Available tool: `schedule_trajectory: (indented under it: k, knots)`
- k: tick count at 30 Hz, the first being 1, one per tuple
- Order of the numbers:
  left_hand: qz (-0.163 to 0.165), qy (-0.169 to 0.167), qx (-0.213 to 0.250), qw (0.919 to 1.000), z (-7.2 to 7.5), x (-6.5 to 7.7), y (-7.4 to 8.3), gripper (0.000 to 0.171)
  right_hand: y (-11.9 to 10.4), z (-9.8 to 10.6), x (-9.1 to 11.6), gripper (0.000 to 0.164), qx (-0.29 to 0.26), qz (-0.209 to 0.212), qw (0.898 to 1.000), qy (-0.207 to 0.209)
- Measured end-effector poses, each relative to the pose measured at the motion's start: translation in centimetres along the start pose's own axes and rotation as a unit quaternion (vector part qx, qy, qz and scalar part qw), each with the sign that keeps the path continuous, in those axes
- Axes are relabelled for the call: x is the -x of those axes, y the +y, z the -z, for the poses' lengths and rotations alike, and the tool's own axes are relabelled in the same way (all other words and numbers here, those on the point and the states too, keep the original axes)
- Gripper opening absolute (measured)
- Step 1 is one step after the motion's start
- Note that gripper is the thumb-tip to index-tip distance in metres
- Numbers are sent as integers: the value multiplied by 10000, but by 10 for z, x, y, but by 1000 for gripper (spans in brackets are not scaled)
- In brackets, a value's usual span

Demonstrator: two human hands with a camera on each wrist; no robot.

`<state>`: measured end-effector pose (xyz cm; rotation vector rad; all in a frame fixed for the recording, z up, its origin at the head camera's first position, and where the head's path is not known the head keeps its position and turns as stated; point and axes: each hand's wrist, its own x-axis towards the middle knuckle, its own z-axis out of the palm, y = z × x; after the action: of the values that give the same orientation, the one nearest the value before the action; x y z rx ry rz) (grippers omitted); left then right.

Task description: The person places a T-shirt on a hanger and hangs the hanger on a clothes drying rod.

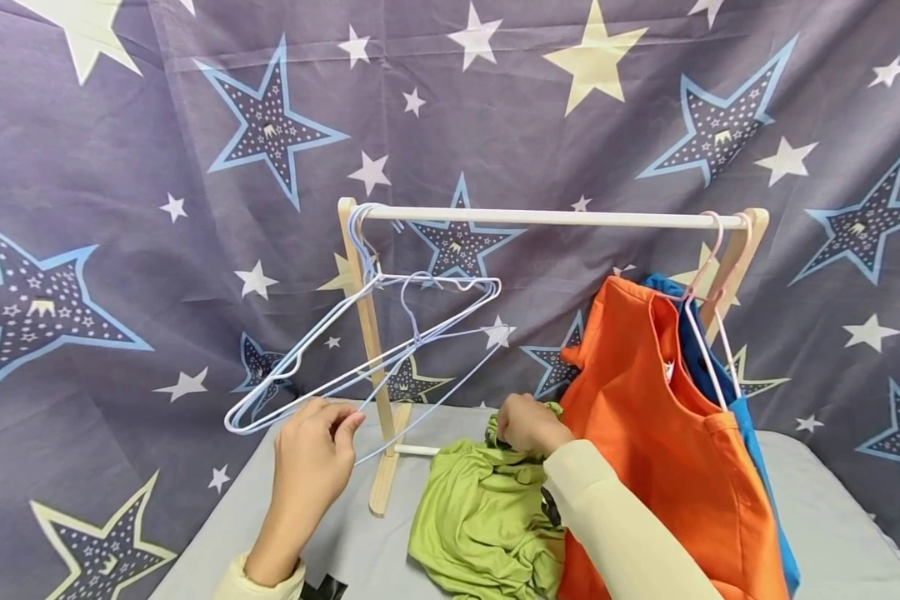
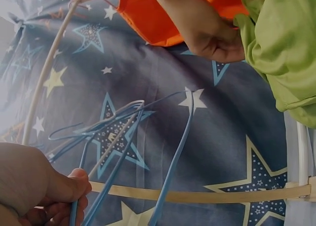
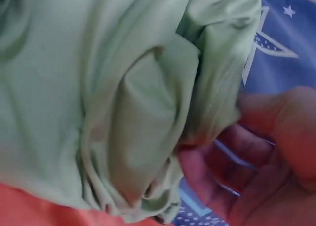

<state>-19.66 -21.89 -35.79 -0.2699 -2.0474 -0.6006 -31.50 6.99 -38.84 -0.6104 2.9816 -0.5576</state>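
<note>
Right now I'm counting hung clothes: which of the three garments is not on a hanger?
The green garment, bunched up and gripped by the right hand; the orange garment and blue garment hang on pink hangers from the white bar.

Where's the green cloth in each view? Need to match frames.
Head: green cloth at bottom, just right of center.
Left wrist: green cloth along the right edge, upper half.
Right wrist: green cloth fills most of the left and middle.
Shared landmark: right hand, at the cloth in all three.
</note>
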Motion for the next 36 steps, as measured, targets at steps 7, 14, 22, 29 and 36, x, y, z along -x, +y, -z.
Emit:
schedule_trajectory:
  k: [7,14,22,29,36]
  knots:
    - [-46,-58,0,10000,5,0,5,10,13,10,-10,36,-1588,-1365,9747,784]
    - [-165,-36,36,9999,13,-1,9,10,13,34,-20,15,-3354,-2480,8969,1470]
    - [-294,-61,114,9995,23,-2,16,9,17,52,-21,8,-4769,-2523,8210,1867]
    - [-390,-120,119,9991,30,-2,21,10,16,65,-20,8,-5247,-2615,7851,1996]
    - [-398,-162,53,9991,34,-3,23,12,17,77,-24,8,-5296,-2665,7789,2045]
